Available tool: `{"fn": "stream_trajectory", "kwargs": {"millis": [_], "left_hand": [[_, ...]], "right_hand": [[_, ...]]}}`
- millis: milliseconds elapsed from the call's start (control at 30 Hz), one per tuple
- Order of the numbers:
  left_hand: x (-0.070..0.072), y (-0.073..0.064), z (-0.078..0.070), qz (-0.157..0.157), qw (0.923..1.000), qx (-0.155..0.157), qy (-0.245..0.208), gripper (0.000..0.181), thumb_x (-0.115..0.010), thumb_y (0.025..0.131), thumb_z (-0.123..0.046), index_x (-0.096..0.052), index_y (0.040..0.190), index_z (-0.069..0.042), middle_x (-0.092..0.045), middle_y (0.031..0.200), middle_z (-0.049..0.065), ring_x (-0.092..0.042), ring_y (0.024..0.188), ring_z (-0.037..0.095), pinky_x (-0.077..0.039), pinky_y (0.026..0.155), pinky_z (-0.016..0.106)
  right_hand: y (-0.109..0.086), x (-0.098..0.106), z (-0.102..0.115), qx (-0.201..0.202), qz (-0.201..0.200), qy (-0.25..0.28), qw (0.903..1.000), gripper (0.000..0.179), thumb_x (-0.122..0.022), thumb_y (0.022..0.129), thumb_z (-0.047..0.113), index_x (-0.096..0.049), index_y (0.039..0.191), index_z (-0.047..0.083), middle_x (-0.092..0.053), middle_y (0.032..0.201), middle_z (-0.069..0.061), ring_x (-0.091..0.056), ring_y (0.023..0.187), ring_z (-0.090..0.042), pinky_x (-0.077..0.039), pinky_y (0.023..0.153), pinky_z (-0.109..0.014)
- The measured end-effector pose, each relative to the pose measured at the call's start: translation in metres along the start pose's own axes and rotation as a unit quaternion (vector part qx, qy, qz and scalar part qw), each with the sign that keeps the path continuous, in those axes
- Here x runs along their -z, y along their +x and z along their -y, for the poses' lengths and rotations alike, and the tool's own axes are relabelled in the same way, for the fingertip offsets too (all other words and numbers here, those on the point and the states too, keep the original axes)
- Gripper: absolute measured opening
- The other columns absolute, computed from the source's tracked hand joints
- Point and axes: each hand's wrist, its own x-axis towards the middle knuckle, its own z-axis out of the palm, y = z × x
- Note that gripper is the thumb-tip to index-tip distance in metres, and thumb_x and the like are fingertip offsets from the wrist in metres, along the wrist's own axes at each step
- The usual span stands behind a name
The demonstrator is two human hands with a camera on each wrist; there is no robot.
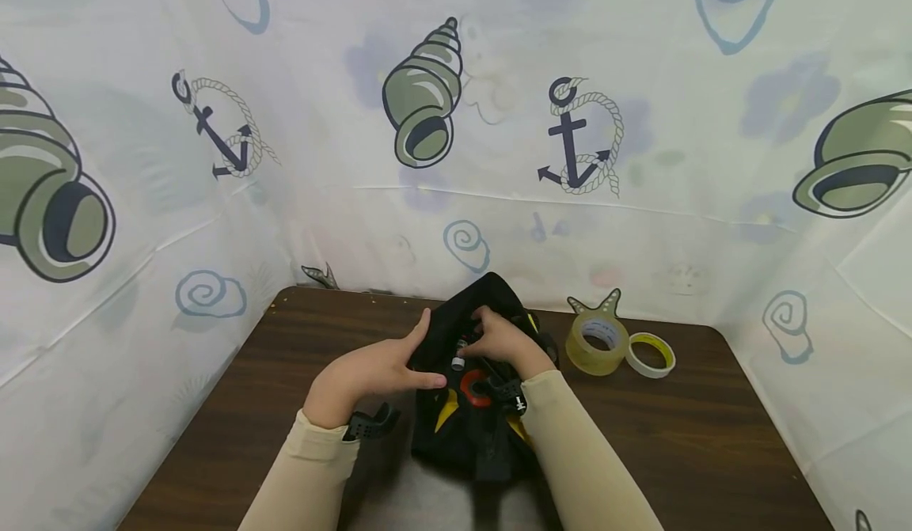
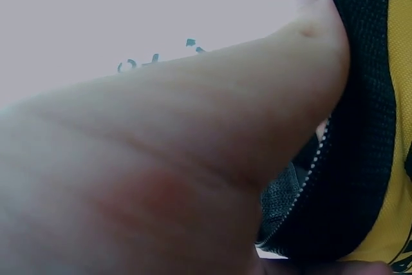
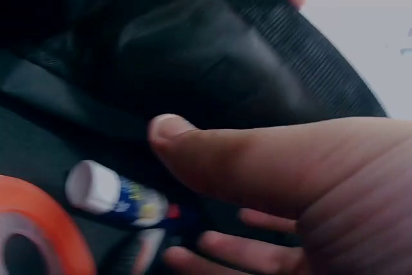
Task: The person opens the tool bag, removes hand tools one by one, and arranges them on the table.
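Observation:
A black bag with yellow patches (image 1: pixel 463 436) stands on the table with its zipped mouth open. My left hand (image 1: pixel 374 373) holds the bag's left rim, its thumb lying over the opening; the zipper edge (image 2: pixel 308 181) runs past it in the left wrist view. My right hand (image 1: pixel 502 345) reaches inside the mouth. Its thumb and fingers stand apart with nothing between them, beside a glue stick (image 3: pixel 96 188) with a white cap and blue label. An orange-red ring-shaped roll (image 1: pixel 475 388) lies in the bag near the glue stick.
To the right of the bag, a wide roll of clear yellowish tape (image 1: pixel 584 357) stands beside a smaller white roll with a yellow core (image 1: pixel 650 371). The brown wooden table (image 1: pixel 677 444) meets patterned cloth walls (image 1: pixel 499 238) at the back and sides.

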Motion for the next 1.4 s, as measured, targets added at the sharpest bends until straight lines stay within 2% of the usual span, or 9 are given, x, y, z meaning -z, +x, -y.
{"fn": "stream_trajectory", "kwargs": {"millis": [200, 367, 533, 700, 1033, 1200, 1400], "left_hand": [[0.000, 0.001, 0.000, 0.002, 0.9999, 0.012, 0.002, 0.122, -0.070, 0.097, -0.071, 0.014, 0.176, -0.028, -0.055, 0.164, 0.018, -0.062, 0.143, 0.035, -0.048, 0.119, 0.060], [0.000, 0.001, -0.001, 0.002, 0.9999, 0.013, 0.010, 0.122, -0.069, 0.098, -0.071, 0.013, 0.176, -0.025, -0.055, 0.163, 0.021, -0.062, 0.143, 0.037, -0.048, 0.118, 0.061], [0.000, 0.001, -0.002, 0.002, 0.9999, 0.011, 0.012, 0.122, -0.068, 0.098, -0.072, 0.013, 0.176, -0.025, -0.051, 0.166, 0.022, -0.061, 0.144, 0.038, -0.048, 0.119, 0.061], [0.000, 0.001, -0.001, 0.005, 0.9999, 0.006, 0.010, 0.121, -0.068, 0.099, -0.071, 0.013, 0.176, -0.024, -0.053, 0.164, 0.023, -0.062, 0.143, 0.038, -0.048, 0.118, 0.061], [0.000, 0.002, 0.001, 0.004, 1.0000, 0.007, 0.003, 0.123, -0.069, 0.097, -0.072, 0.014, 0.176, -0.026, -0.053, 0.164, 0.022, -0.062, 0.144, 0.038, -0.048, 0.119, 0.061], [-0.001, 0.002, 0.001, 0.001, 1.0000, 0.003, 0.005, 0.122, -0.069, 0.098, -0.071, 0.014, 0.176, -0.027, -0.056, 0.161, 0.022, -0.064, 0.142, 0.036, -0.049, 0.118, 0.059], [-0.002, 0.002, 0.001, 0.003, 0.9999, 0.006, 0.011, 0.122, -0.068, 0.097, -0.072, 0.014, 0.176, -0.027, -0.059, 0.158, 0.023, -0.064, 0.141, 0.037, -0.049, 0.118, 0.059]], "right_hand": [[0.009, -0.011, -0.023, -0.039, -0.011, 0.108, 0.9933, 0.083, -0.091, 0.091, 0.025, -0.043, 0.155, 0.001, -0.057, 0.146, -0.027, -0.060, 0.132, -0.040, -0.051, 0.116, -0.058], [0.013, -0.015, -0.032, -0.043, 0.006, 0.131, 0.9904, 0.088, -0.091, 0.091, 0.026, -0.041, 0.159, 0.003, -0.049, 0.157, -0.026, -0.051, 0.145, -0.045, -0.042, 0.124, -0.063], [0.014, -0.017, -0.034, -0.043, 0.027, 0.136, 0.9894, 0.099, -0.093, 0.088, 0.026, -0.036, 0.166, 0.005, -0.043, 0.166, -0.025, -0.047, 0.150, -0.045, -0.038, 0.127, -0.065], [0.016, -0.022, -0.034, -0.064, 0.039, 0.137, 0.9877, 0.103, -0.093, 0.088, 0.023, -0.032, 0.170, 0.008, -0.041, 0.169, -0.024, -0.050, 0.146, -0.043, -0.043, 0.123, -0.062], [0.023, -0.027, -0.032, -0.095, 0.028, 0.097, 0.9903, 0.105, -0.095, 0.086, 0.029, -0.035, 0.170, 0.012, -0.032, 0.174, -0.026, -0.042, 0.155, -0.048, -0.039, 0.125, -0.067], [0.024, -0.030, -0.030, -0.089, 0.012, 0.070, 0.9935, 0.104, -0.096, 0.086, 0.030, -0.037, 0.169, 0.012, -0.035, 0.172, -0.027, -0.044, 0.153, -0.048, -0.041, 0.123, -0.067], [0.023, -0.032, -0.032, -0.062, -0.011, 0.086, 0.9943, 0.099, -0.097, 0.084, 0.022, -0.039, 0.163, 0.011, -0.046, 0.164, -0.025, -0.054, 0.142, -0.043, -0.047, 0.120, -0.065]]}}
